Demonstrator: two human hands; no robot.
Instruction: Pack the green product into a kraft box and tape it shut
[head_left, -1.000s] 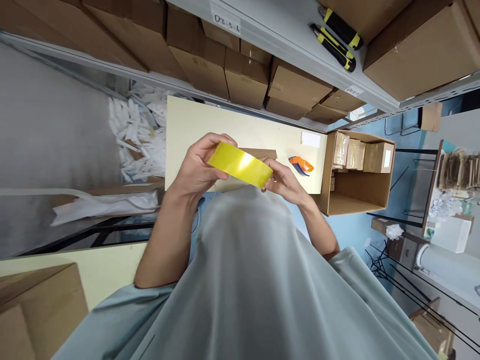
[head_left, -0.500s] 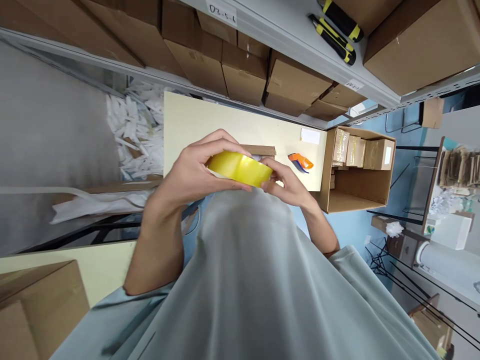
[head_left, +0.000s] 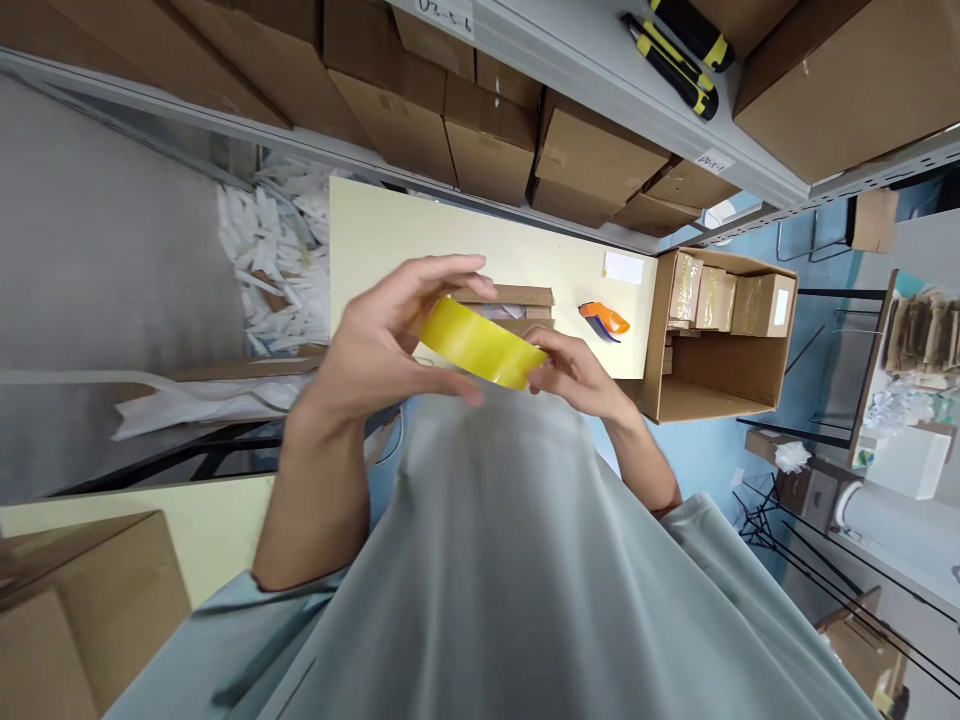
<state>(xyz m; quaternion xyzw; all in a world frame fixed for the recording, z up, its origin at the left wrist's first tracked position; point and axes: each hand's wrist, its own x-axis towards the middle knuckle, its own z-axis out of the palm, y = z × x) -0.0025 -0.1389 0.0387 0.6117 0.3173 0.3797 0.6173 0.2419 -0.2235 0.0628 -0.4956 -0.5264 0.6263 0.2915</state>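
Note:
A roll of yellow tape [head_left: 484, 345] is held above the front edge of the table, tilted with its right end lower. My right hand [head_left: 574, 372] pinches that right end between thumb and fingers. Around the left end, my left hand [head_left: 379, 335] is spread, its thumb below and its fingers above, with gaps showing between them and the tape. Behind the roll, partly hidden by it, a small open cardboard box [head_left: 525, 296] lies on the pale table [head_left: 405, 225]. To the right lies an orange and blue tool [head_left: 604, 321], its exact kind unclear.
A white label [head_left: 623, 267] lies at the table's back right. Beyond it stands a large open carton [head_left: 720, 392] holding smaller boxes. A shelf [head_left: 555, 75] with cartons [head_left: 491, 140] and utility knives [head_left: 671, 68] runs overhead. White scraps [head_left: 270, 260] are heaped at left.
My left hand has loosened and its fingers have spread away from the tape. The roll has tilted, right end down, and stays in my right hand.

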